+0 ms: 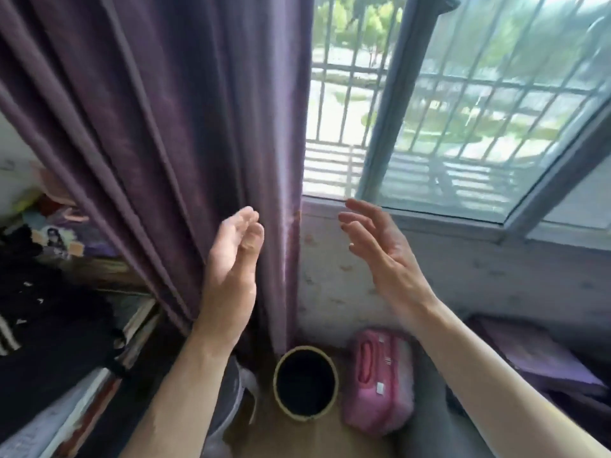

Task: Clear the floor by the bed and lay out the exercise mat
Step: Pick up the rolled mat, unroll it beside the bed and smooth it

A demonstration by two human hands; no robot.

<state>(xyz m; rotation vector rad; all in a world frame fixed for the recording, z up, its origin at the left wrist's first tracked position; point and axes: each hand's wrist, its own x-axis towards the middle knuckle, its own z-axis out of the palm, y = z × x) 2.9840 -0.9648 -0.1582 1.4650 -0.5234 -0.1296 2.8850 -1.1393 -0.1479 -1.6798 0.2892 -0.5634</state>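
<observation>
Barely started, I'd say: bin [305, 381] & pink bag [378, 381] sat on floor [297, 434], no mat seen. Left hand [233, 256] & right hand [373, 239] both hung open, holding nothing, near curtain [148, 127].

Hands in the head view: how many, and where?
2. The left hand is raised in front of the purple curtain; the right hand is raised just below the window sill. Both are empty; no others visible.
</observation>
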